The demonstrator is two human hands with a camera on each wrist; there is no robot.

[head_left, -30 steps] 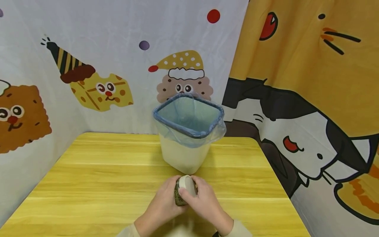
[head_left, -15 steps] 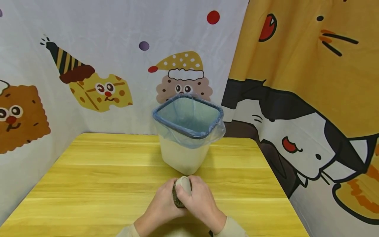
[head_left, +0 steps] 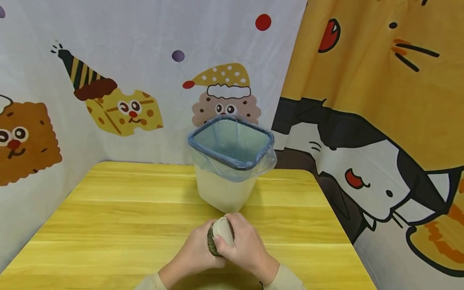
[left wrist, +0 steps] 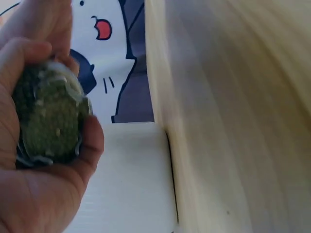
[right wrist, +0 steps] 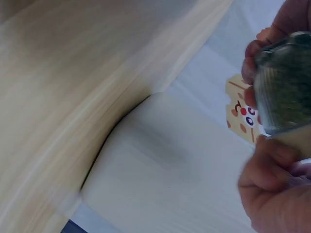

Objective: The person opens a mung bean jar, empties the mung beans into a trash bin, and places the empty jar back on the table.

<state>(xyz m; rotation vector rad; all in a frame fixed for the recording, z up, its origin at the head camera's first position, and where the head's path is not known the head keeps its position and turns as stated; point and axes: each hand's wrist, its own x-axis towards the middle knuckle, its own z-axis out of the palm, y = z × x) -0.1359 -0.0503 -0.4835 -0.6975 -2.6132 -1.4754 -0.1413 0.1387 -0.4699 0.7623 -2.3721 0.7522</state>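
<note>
Both hands meet at a small clear jar [left wrist: 51, 121] full of dried green flakes, with a cream lid [head_left: 222, 230] on it. My left hand [head_left: 197, 246] grips the jar's body, its fingers and thumb curled round the side. From the right, my right hand [head_left: 248, 243] holds the lid, the thumb lying across its top. The jar is held tilted, its lid side toward the right hand. In the right wrist view the jar's body shows from its flat side, and the lid is partly covered by fingers.
A pale trash bin [head_left: 224, 193] with a blue rim stands on the yellow wood-grain table [head_left: 127, 225], just beyond the hands. A translucent bag [head_left: 269, 161] lines it and hangs over its rim. Cartoon-printed cloth [head_left: 145, 36] hangs behind and at the sides.
Both hands and the jar have shifted slightly to the left. The jar and lid have tipped, and the right hand has turned a little round the lid. The bin has stayed put.
</note>
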